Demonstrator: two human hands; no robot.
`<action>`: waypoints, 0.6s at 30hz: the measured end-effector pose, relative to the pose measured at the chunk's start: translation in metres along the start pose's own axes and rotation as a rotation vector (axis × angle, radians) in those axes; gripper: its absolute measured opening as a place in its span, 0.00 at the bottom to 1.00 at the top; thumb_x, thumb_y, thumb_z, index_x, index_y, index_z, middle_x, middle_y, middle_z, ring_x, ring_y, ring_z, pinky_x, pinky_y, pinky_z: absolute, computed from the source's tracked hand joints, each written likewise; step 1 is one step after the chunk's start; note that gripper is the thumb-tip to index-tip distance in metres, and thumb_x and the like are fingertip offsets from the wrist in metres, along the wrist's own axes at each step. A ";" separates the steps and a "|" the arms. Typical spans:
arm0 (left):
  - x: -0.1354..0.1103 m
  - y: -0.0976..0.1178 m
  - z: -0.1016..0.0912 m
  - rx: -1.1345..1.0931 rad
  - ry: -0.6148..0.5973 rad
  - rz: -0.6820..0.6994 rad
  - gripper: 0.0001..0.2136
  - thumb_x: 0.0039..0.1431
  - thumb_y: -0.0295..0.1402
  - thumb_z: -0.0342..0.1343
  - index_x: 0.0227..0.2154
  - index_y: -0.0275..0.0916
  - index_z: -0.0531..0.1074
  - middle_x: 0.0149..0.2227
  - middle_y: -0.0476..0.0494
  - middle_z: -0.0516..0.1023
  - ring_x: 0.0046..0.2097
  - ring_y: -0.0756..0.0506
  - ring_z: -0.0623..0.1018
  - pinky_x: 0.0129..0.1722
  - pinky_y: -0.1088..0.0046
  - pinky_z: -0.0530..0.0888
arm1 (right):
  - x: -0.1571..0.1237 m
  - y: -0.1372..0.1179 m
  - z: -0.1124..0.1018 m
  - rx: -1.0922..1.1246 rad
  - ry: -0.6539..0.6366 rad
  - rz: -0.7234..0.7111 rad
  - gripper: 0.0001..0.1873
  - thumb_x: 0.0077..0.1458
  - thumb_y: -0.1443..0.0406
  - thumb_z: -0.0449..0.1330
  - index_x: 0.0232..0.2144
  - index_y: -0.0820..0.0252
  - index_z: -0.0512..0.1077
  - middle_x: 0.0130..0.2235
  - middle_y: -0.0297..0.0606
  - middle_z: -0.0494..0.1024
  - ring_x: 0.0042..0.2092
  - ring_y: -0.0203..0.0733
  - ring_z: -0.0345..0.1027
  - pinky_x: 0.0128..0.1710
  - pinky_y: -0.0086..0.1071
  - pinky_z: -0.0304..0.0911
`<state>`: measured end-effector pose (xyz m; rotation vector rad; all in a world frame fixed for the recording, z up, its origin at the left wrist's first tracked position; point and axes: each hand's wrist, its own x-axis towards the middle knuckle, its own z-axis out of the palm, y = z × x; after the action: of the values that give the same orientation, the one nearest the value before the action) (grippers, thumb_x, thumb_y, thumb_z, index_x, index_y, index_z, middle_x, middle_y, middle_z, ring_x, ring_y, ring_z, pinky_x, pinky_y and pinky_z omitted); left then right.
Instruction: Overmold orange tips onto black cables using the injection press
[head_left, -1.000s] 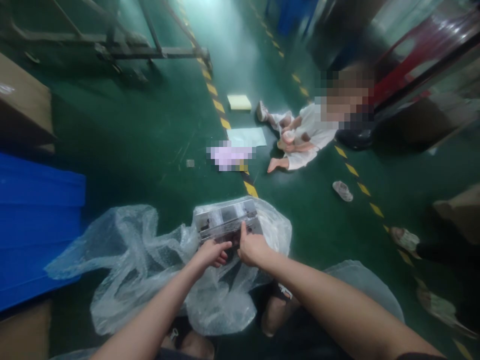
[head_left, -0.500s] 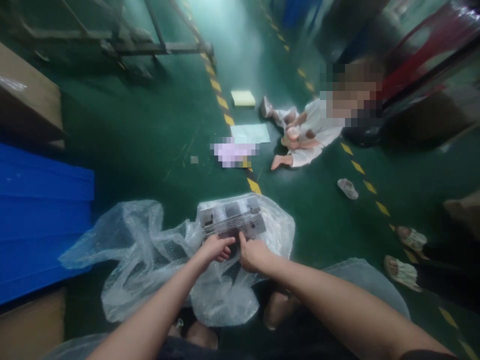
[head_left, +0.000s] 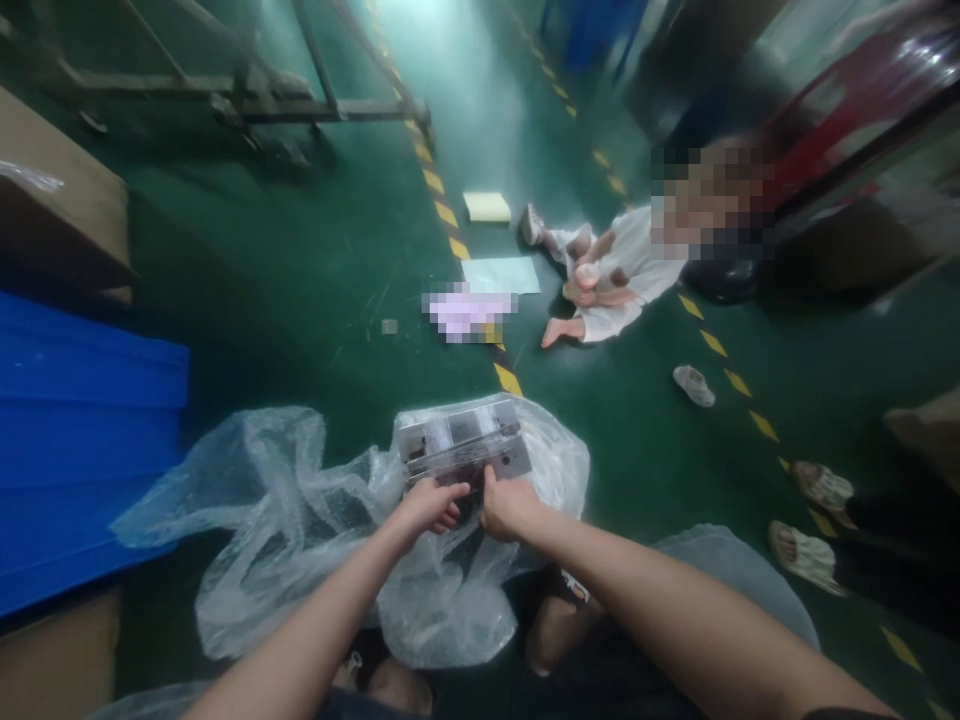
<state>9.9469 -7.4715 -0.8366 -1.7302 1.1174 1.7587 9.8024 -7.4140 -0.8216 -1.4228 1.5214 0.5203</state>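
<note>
A metal block (head_left: 465, 440), silvery with holes and bands of clear film across it, rests on crumpled bubble wrap (head_left: 292, 530) on the floor in front of me. My left hand (head_left: 431, 505) is at its near edge, one finger pointing right and the others curled. Beside it, my right hand (head_left: 514, 505) touches the block's near side with one finger, the rest folded in. What the curled fingers of either hand hold, if anything, is hidden.
A blue bin (head_left: 90, 450) and a cardboard box (head_left: 60, 190) stand at left. Beyond, a person in white (head_left: 619, 275) sits on the green floor near a pale sheet (head_left: 501, 275) and a yellow pad (head_left: 486, 207). Another person's sandalled feet (head_left: 814, 550) are at right.
The view has tilted slightly, so the scene sits a little lower. My right fingertip has shifted slightly right along the block's near side; the left hand stays about where it was.
</note>
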 end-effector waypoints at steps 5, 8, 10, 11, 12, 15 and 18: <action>-0.001 0.001 -0.001 0.076 0.028 0.011 0.16 0.53 0.44 0.55 0.31 0.32 0.69 0.31 0.35 0.78 0.28 0.44 0.78 0.21 0.76 0.69 | 0.000 -0.001 -0.002 0.000 0.006 -0.007 0.43 0.52 0.63 0.55 0.64 0.82 0.44 0.46 0.63 0.74 0.46 0.55 0.72 0.43 0.41 0.66; -0.001 0.002 -0.002 0.123 0.037 0.014 0.16 0.52 0.43 0.56 0.33 0.32 0.69 0.29 0.36 0.78 0.27 0.44 0.78 0.19 0.77 0.67 | 0.000 -0.002 -0.003 0.001 0.008 -0.010 0.43 0.53 0.62 0.55 0.64 0.81 0.45 0.46 0.63 0.74 0.46 0.56 0.72 0.44 0.42 0.66; 0.000 0.002 -0.002 0.143 0.031 0.018 0.15 0.53 0.42 0.55 0.34 0.32 0.69 0.29 0.36 0.78 0.27 0.44 0.77 0.19 0.77 0.67 | 0.001 -0.002 -0.003 0.002 0.008 -0.007 0.43 0.53 0.62 0.55 0.64 0.80 0.45 0.46 0.63 0.74 0.46 0.56 0.72 0.44 0.43 0.66; 0.000 0.002 -0.002 0.153 0.030 0.020 0.15 0.53 0.42 0.54 0.33 0.33 0.69 0.29 0.36 0.78 0.27 0.45 0.77 0.19 0.77 0.67 | 0.001 -0.002 -0.003 0.003 0.007 -0.005 0.43 0.52 0.62 0.55 0.64 0.80 0.44 0.46 0.63 0.74 0.46 0.56 0.72 0.44 0.43 0.66; 0.001 0.001 -0.003 0.164 0.032 0.024 0.15 0.54 0.42 0.54 0.33 0.33 0.69 0.29 0.37 0.78 0.26 0.45 0.77 0.18 0.77 0.67 | 0.001 -0.002 -0.003 0.005 0.006 -0.004 0.43 0.52 0.62 0.55 0.64 0.81 0.44 0.46 0.63 0.74 0.46 0.56 0.72 0.44 0.43 0.66; 0.004 -0.001 -0.003 0.207 0.049 0.035 0.15 0.53 0.43 0.53 0.29 0.33 0.69 0.26 0.39 0.77 0.23 0.47 0.75 0.17 0.78 0.65 | 0.001 -0.002 -0.005 0.008 0.004 -0.007 0.42 0.53 0.62 0.55 0.63 0.81 0.45 0.46 0.64 0.74 0.47 0.56 0.72 0.45 0.43 0.66; 0.006 -0.002 -0.004 0.243 0.065 0.055 0.14 0.53 0.42 0.54 0.27 0.34 0.70 0.24 0.40 0.76 0.22 0.47 0.74 0.17 0.78 0.64 | 0.001 -0.002 -0.007 0.006 0.000 -0.006 0.42 0.53 0.62 0.55 0.63 0.81 0.46 0.47 0.64 0.74 0.46 0.57 0.72 0.45 0.44 0.66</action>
<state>9.9499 -7.4744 -0.8423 -1.6328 1.3577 1.5336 9.8020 -7.4204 -0.8185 -1.4227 1.5167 0.5121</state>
